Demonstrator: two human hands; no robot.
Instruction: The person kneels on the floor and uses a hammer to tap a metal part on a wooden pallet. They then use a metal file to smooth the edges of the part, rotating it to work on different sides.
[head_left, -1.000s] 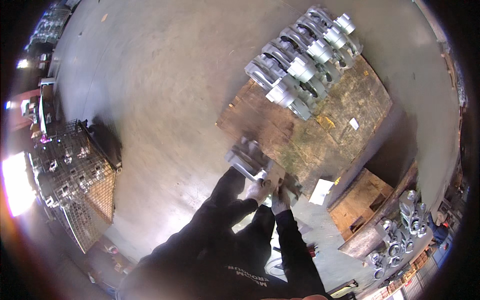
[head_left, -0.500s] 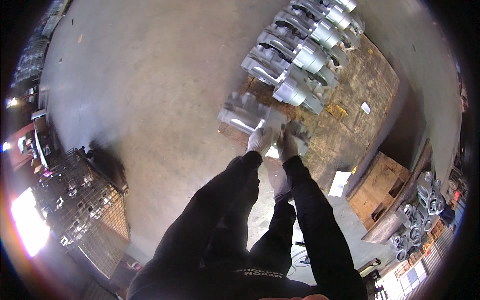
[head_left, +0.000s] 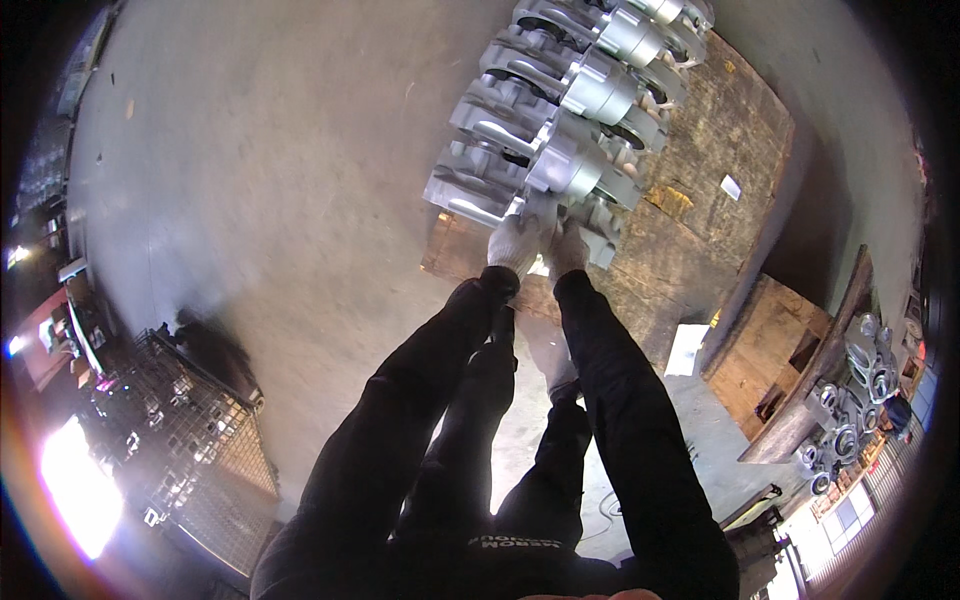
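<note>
My left hand [head_left: 513, 243] and my right hand [head_left: 569, 246], both in pale work gloves, are closed on the near side of a silver-grey metal casting [head_left: 462, 186]. The casting lies at the near end of a row of similar castings, tight against its neighbour [head_left: 568, 160]. Its arms stick out to the left, and a smaller end shows to the right of my right hand. My palms and gloves hide its middle. Under the row is a worn wooden board [head_left: 690, 240].
More castings [head_left: 600, 90] run up the board to the far edge. A white paper [head_left: 686, 349] lies at the board's near right. Farther right stand a wooden crate [head_left: 765, 350] and a heap of metal parts [head_left: 845, 430]. A wire mesh cage [head_left: 215, 470] stands at left.
Both hands have pushed the casting away from me, closing the gap to the row. It was blurred and apart from its neighbour before; the view has also shifted.
</note>
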